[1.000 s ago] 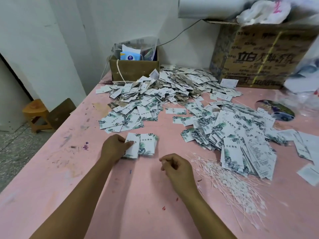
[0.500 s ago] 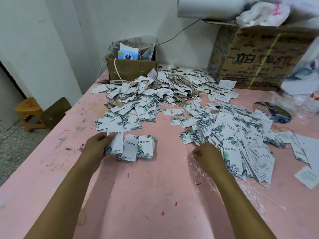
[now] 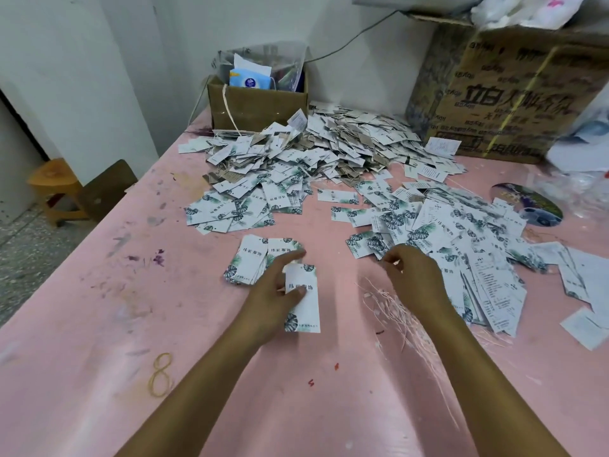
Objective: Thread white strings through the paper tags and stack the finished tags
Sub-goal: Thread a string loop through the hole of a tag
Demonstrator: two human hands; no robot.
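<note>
Head view: the left hand [image 3: 275, 300] pinches one white leaf-printed paper tag [image 3: 303, 300] above the pink bench [image 3: 99, 324] — a small tag stack [image 3: 253, 262] lies just beyond that grip. The right hand [image 3: 415, 278], fingers curled, nips thin white strings [image 3: 392, 311] lying beneath it.

White leaf-printed tags [image 3: 302, 300], pink table [image 3: 99, 324]

Tag [image 3: 302, 300] under left thumb [image 3: 298, 292]: dark Chinese characters, too blurred to read. Small stack of tags [image 3: 253, 258] just beyond the left fingers: similar blurred line. Large cardboard box [image 3: 514, 94], well beyond the right fingers: "立白" legible, remaining print illegible.
</note>
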